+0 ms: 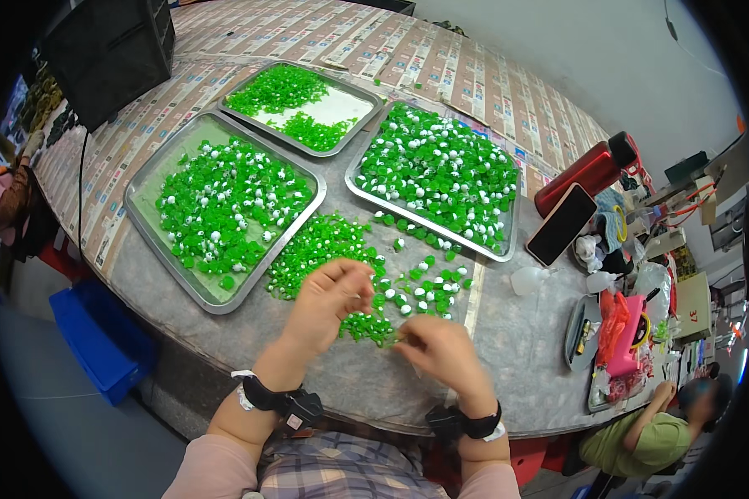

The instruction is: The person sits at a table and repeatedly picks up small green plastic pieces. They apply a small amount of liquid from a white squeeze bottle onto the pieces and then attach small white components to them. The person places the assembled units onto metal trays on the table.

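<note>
My left hand [331, 297] is raised over a loose heap of small green plastic pieces [312, 249], its fingers curled together; what they hold, if anything, is hidden. To its right, my right hand [438, 348] is closed in a pinch low over the table, by the near edge of a small pile of green pieces [364, 328]. Whatever sits in that pinch is too small to make out. Just beyond my right hand lie scattered green-and-white round pieces [424, 293]. Both wrists wear black straps with small devices.
Metal trays surround the heap: a left tray [177, 283] and a right tray [495, 252] of green-and-white pieces, and a far tray [341, 101] of green bits. At right are a phone [561, 224], a red flask [578, 176] and a pink container [627, 337]. Another person [653, 437] sits farther right.
</note>
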The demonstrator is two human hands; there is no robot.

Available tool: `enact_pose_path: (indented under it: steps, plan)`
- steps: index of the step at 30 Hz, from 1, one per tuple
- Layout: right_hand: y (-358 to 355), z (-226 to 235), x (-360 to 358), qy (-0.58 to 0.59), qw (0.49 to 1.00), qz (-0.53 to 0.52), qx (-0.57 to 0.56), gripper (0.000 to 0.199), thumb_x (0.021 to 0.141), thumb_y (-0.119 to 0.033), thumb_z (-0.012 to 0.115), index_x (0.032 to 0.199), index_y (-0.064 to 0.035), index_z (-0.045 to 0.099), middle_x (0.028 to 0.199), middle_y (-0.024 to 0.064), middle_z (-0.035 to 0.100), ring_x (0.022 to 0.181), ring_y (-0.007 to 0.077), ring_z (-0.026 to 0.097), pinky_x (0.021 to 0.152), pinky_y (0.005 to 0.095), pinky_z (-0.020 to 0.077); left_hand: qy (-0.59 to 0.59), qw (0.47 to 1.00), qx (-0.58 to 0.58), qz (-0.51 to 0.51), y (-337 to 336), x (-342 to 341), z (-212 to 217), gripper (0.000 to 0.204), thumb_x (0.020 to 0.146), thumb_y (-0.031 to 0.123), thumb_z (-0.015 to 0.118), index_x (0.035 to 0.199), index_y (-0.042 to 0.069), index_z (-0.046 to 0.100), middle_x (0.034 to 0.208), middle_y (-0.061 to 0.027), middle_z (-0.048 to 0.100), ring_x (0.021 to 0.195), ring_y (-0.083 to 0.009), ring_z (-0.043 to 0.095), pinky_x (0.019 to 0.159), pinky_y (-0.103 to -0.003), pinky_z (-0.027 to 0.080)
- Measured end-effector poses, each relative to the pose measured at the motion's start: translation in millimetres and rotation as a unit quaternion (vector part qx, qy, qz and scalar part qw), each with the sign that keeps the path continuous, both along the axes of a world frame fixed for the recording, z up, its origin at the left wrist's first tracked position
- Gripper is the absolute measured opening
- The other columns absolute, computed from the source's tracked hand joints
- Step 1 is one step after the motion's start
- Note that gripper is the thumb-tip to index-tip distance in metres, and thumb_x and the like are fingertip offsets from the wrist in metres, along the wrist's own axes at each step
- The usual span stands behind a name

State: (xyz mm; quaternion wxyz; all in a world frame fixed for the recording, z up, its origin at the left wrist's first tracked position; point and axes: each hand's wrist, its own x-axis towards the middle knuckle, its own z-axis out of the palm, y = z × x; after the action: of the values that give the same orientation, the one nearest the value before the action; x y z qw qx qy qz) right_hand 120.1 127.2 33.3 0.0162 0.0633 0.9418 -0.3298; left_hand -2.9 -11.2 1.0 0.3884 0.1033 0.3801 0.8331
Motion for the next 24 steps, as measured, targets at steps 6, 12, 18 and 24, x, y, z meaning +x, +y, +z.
enact_pose_path:
  steps: [6, 12, 18, 24]
  plan:
    - [9.0, 13.7, 7.8, 0.151, 0.972, -0.105, -0.144, 0.014, 0.065, -0.008, 0.067, 0.075, -0.0036, 0.058, 0.062, 0.0026, 0.052, 0.048, 0.0084, 0.048, 0.044, 0.0204, 0.0375, 0.045, 0.967, -0.072, -0.239, 10.1, 15.9, 1.5, 0.021, 0.081, 0.018, 0.052, 0.096, 0.004, 0.056, 0.073, -0.0016, 0.056, 0.061, -0.0064, 0.052, 0.057, -0.020, 0.046]
    - [6.9, 13.0, 0.4, 0.240, 0.970, -0.023, 0.036, 0.013, 0.064, -0.005, 0.065, 0.075, -0.0074, 0.059, 0.060, 0.0036, 0.051, 0.049, 0.0150, 0.048, 0.043, 0.0249, 0.0379, -0.111, 0.950, -0.074, -0.283, 9.9, 17.1, -6.0, 0.026, 0.080, 0.021, 0.054, 0.096, 0.001, 0.056, 0.074, -0.0029, 0.057, 0.062, -0.0062, 0.054, 0.058, -0.021, 0.048]
    - [65.4, -0.1, 25.8, 0.466, 0.786, -0.405, -0.017, 0.020, 0.070, -0.007, 0.062, 0.089, -0.0045, 0.055, 0.078, 0.0057, 0.055, 0.063, 0.0130, 0.049, 0.056, 0.0231, 0.0399, -0.022, 0.982, -0.089, -0.166, 12.3, 20.1, 3.1, 0.025, 0.080, 0.018, 0.054, 0.097, 0.000, 0.056, 0.078, -0.0064, 0.060, 0.066, -0.0107, 0.057, 0.061, -0.022, 0.049]
    - [144.5, -52.2, 54.0, 0.252, 0.826, -0.467, 0.192, 0.055, 0.068, -0.023, 0.065, 0.113, -0.0002, 0.041, 0.102, 0.0128, 0.052, 0.094, 0.0277, 0.049, 0.081, 0.0347, 0.0368, -0.007, 0.987, -0.068, -0.144, 11.3, 21.1, 3.9, 0.022, 0.080, 0.013, 0.053, 0.098, 0.001, 0.056, 0.083, -0.0077, 0.059, 0.071, -0.0120, 0.057, 0.063, -0.023, 0.048]
